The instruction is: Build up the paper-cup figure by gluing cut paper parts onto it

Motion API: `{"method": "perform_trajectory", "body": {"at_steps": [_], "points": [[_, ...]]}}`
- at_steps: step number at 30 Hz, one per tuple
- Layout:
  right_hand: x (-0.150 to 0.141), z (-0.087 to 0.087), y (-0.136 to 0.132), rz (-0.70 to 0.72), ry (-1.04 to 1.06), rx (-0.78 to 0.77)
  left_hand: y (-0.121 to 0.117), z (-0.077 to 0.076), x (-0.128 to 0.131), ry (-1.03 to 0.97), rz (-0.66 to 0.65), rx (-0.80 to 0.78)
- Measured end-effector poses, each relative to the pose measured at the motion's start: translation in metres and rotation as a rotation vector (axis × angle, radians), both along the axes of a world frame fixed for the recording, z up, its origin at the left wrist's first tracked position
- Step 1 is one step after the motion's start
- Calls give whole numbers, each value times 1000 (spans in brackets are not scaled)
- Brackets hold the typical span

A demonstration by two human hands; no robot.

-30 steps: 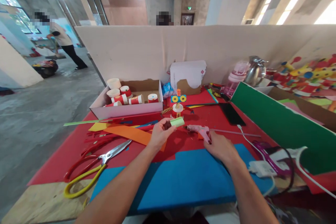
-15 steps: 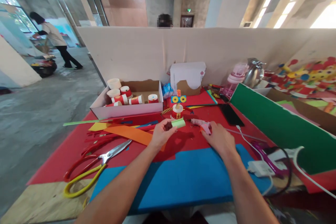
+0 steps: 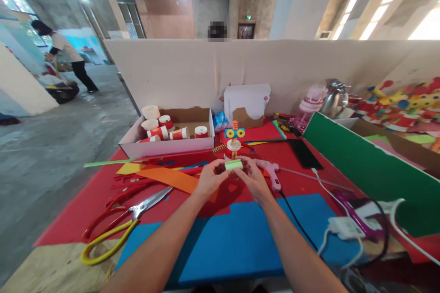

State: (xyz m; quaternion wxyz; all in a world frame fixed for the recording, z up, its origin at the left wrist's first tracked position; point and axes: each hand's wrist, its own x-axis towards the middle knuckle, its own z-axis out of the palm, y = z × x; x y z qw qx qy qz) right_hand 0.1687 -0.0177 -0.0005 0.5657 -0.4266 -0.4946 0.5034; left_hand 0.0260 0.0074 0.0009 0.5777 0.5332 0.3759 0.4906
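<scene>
A small rolled piece of light green paper [image 3: 233,165] is held between both hands over the red part of the table. My left hand [image 3: 210,177] pinches its left end. Closed on the right end are the fingers of my right hand [image 3: 252,178]. Just behind the hands stands a paper-cup figure [image 3: 234,146] with yellow ring eyes on a blue strip and an orange spring on top. To the right of my right hand lies a pink glue gun [image 3: 272,175] with a glue stick in its back, touched by neither hand.
Large scissors [image 3: 137,210] and an orange paper strip [image 3: 168,177] lie on the left. Behind them is a box [image 3: 165,149] of paper cups. A black phone [image 3: 307,153], a green-sided box [image 3: 364,174] and a white charger with cables [image 3: 345,227] occupy the right.
My right hand has let go of the glue gun and moved left to take the green paper roll with my left hand. The person in the background now bends over more.
</scene>
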Motion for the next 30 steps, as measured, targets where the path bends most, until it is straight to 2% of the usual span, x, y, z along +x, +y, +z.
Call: {"method": "perform_trajectory", "body": {"at_steps": [11, 20, 30], "points": [[-2, 5, -2, -7, 31, -17, -3, -1, 1, 43, -39, 75], [0, 8, -1, -25, -2, 11, -4, 0, 0, 143, 53, 227], [0, 6, -1, -56, -48, 53, -4, 0, 0, 121, 57, 246]]}}
